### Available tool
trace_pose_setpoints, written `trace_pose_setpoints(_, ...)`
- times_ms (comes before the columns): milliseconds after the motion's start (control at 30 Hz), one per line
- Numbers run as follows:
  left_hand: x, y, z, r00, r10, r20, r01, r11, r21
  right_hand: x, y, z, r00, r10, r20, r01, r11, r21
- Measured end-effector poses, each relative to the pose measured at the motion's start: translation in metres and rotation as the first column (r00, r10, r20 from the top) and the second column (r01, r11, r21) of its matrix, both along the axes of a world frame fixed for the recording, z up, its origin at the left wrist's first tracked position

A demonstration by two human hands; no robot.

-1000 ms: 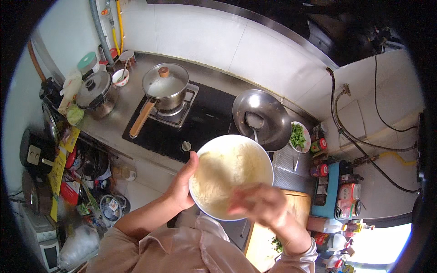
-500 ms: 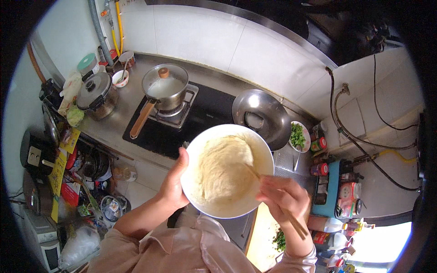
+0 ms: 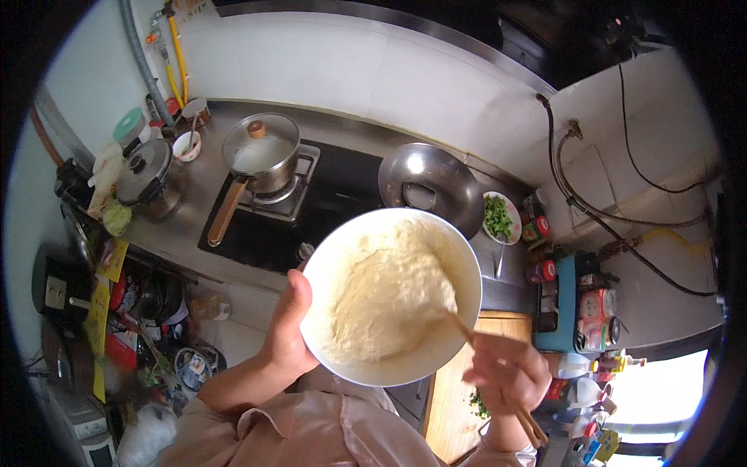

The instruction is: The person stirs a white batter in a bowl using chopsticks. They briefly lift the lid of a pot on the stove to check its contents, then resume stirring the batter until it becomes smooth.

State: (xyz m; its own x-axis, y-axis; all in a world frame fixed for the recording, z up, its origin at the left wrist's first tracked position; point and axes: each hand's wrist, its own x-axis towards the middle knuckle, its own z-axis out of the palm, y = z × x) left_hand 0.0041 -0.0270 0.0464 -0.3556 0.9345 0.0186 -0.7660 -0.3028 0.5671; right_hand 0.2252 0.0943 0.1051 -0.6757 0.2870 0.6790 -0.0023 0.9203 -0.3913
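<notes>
A white bowl (image 3: pixel 313 331) is in front of me, tilted a little so its inside shows. My left hand (image 3: pixel 289 327) grips its left rim, thumb on the outside near the edge and the other fingers hidden beneath. Inside lies a pale, sticky, lumpy dough (image 3: pixel 389 300). My right hand (image 3: pixel 510 373) is closed round wooden chopsticks (image 3: pixel 461 325), slightly blurred by motion. Their tips are in the dough's right side, and their back ends stick out below my hand.
A lidded saucepan (image 3: pixel 264 163) stands on the left burner, its wooden handle toward me. Right of it sits a wok (image 3: pixel 436 187), then a bowl of chopped greens (image 3: pixel 498 218). A pressure cooker (image 3: pixel 148 175) is far left. A wooden board (image 3: pixel 450 405) lies below the bowl.
The bowl looks larger and nearer. My right hand has moved right and down with the chopsticks, and the dough bulges toward them. The background has shifted slightly left.
</notes>
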Motion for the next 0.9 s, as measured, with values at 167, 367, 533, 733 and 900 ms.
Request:
trace_pose_setpoints(167, 0.012, 0.01, 0.007, 0.997, -0.047, -0.056, 0.045, 0.998, -0.039, 0.028, -0.029, 0.002, 0.997, 0.074, -0.016, -0.076, 0.982, -0.173)
trace_pose_setpoints(367, 0.044, 0.022, 0.011, 0.963, -0.261, -0.065, 0.251, 0.959, -0.131, 0.017, -0.022, 0.005, 0.991, 0.106, -0.084, -0.12, 0.977, -0.176)
trace_pose_setpoints(533, 0.05, 0.027, 0.005, 0.941, -0.338, 0.011, 0.334, 0.925, -0.18, 0.051, -0.012, 0.014, 0.966, -0.259, 0.024, 0.26, 0.96, -0.1)
trace_pose_setpoints(733, 0.07, 0.035, -0.006, 0.93, -0.367, 0.034, 0.366, 0.911, -0.192, 0.068, -0.04, 0.013, 0.987, 0.035, 0.159, 0.006, 0.968, -0.252)
trace_pose_setpoints(900, 0.083, 0.028, -0.019, 0.9, -0.388, 0.197, 0.43, 0.865, -0.257, 0.058, -0.004, -0.006, 0.977, -0.205, 0.05, 0.21, 0.967, -0.147)
